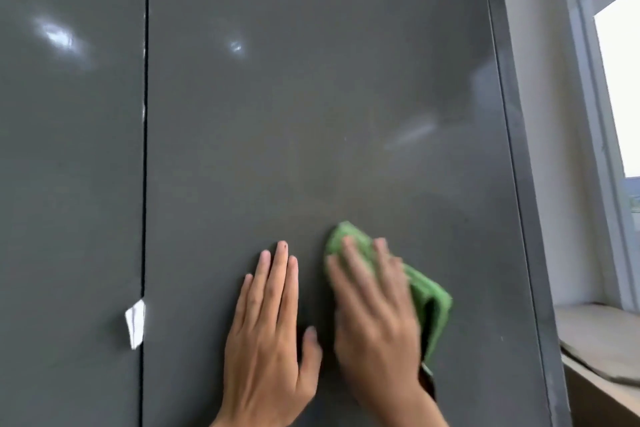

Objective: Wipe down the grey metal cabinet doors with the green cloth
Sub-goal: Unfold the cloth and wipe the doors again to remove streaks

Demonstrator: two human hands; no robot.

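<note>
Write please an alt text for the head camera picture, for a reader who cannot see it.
A person's right hand presses a green cloth flat against the right grey metal cabinet door, while the left hand rests open on the same door beside it. A scrap of white paper sticks out of the gap between the doors; a window is at right.

The grey cabinet doors [311,114] stand shut, glossy, split by a dark vertical gap left of centre. The green cloth [429,295] is bunched flat against the right door, low on it and nearer its right edge than the gap, partly covered by a hand.
</note>
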